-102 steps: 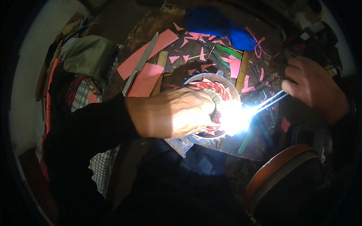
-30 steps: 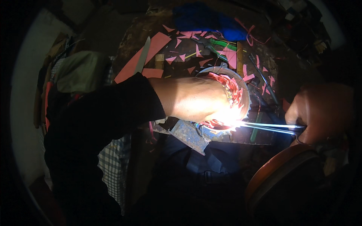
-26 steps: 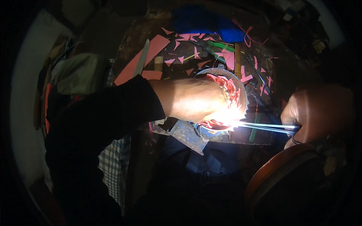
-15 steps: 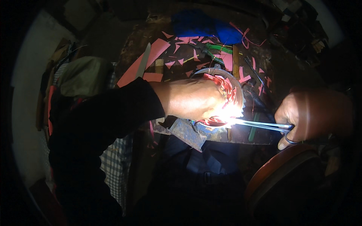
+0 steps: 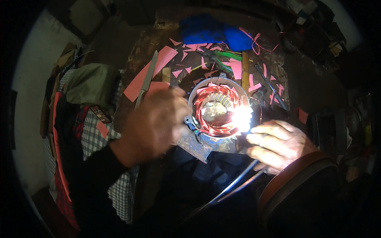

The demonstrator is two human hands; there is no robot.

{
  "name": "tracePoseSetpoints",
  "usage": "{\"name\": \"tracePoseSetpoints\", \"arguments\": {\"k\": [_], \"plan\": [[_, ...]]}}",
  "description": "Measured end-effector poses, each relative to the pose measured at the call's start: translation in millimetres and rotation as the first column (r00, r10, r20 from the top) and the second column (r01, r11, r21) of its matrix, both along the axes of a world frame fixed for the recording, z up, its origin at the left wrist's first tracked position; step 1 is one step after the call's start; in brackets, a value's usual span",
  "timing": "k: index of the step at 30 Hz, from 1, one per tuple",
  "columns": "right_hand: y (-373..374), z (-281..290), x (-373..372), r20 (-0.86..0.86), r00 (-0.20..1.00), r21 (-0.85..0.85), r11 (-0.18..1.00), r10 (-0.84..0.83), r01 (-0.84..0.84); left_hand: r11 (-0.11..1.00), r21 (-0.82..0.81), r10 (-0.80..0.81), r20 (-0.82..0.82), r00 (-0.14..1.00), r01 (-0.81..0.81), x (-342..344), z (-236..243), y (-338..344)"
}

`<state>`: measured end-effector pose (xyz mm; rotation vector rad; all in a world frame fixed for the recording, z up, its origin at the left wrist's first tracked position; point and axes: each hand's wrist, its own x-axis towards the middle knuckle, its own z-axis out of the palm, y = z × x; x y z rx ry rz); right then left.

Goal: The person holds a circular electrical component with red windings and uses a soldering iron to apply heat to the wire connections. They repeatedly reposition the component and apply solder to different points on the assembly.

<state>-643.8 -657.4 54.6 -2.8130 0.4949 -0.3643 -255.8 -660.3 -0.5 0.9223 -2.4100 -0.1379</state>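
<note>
A motor stator with a grey round housing [image 5: 193, 92] stands at the table's near edge, its axis toward me. Red copper windings [image 5: 201, 103] ring its bore, with pink insulation paper tucked around them; glare hides the right side. To its left, my left hand [image 5: 158, 121] is smeared by motion and apart from the windings, so its fingers cannot be read. Just right of the housing, my right hand [image 5: 278, 142] is closed around long, scissor-handled metal forceps [image 5: 238, 180]. Their two thin shafts point down and left, blurred, below the stator; the finger loops are hidden.
A knife [image 5: 149, 73] lies on a pink paper strip [image 5: 164, 59] at the left. Pink scraps, green-handled pliers [image 5: 228, 55], a wooden stick [image 5: 245, 71] and a dark rod [image 5: 272, 85] lie beyond the stator. A blue cloth [image 5: 202, 29] lies farther back.
My left hand has come out from over the stator, moving left and uncovering the windings. My right hand has moved left and nearer me; the forceps have swung from the windings to point down-left.
</note>
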Motion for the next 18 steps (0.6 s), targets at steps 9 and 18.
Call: {"name": "tracePoseSetpoints", "arguments": {"k": [9, 18], "plan": [[-21.4, -32.7, 15.0, 0.118, 0.993, -0.028, 1.000, 0.011, -0.008, 0.989, 0.010, -0.148, -0.115, 0.982, 0.150, -82.1, -35.4, 22.2], [-29.9, -40.1, 14.3, 0.069, 0.997, -0.011, 0.999, 0.032, -0.032, 0.981, 0.122, -0.141, -0.113, 0.984, 0.154, -81.9, -39.0, 20.3]]}}
